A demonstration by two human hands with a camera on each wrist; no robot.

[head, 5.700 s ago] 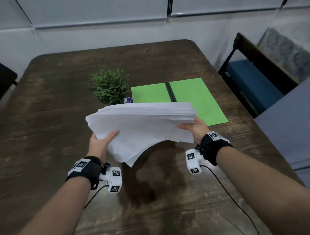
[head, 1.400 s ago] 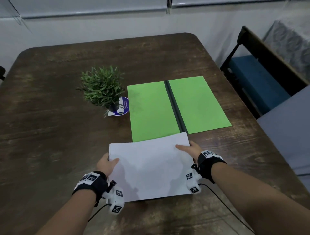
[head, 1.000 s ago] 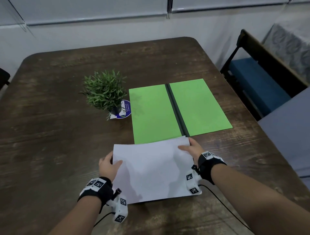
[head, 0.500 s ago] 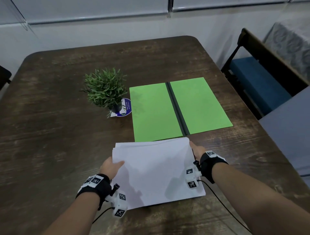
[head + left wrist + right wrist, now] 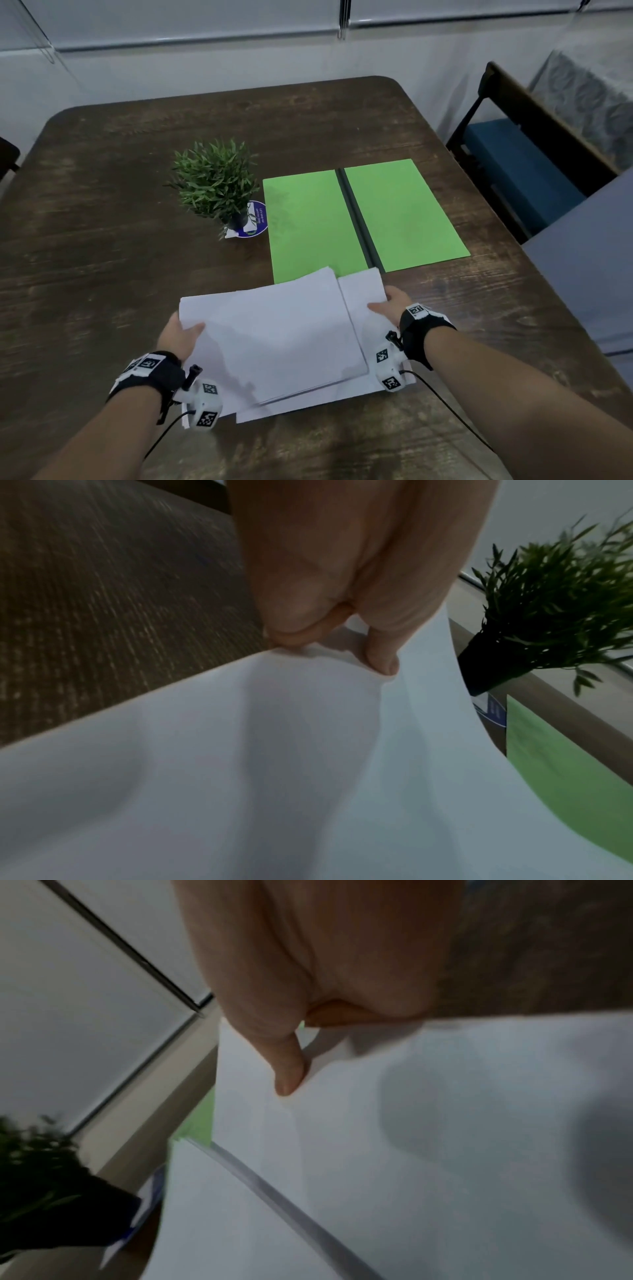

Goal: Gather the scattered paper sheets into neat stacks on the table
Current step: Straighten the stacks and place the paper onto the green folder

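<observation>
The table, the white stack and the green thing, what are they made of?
Table: looks like dark wood, worn matte grain streaks. White stack: thin paper sheets, bending at the edges. Green folder: probably matte card or plastic; can't tell which.

Surface (image 5: 102,212): dark wood, worn grain, matt with pale scuffs. Sheets (image 5: 274,335): white paper, smooth, matt. Folder (image 5: 404,212): green card, matt, with a dark spine. Plant (image 5: 215,178): plastic-looking leaves. Chair seat (image 5: 520,164): blue cloth.
</observation>
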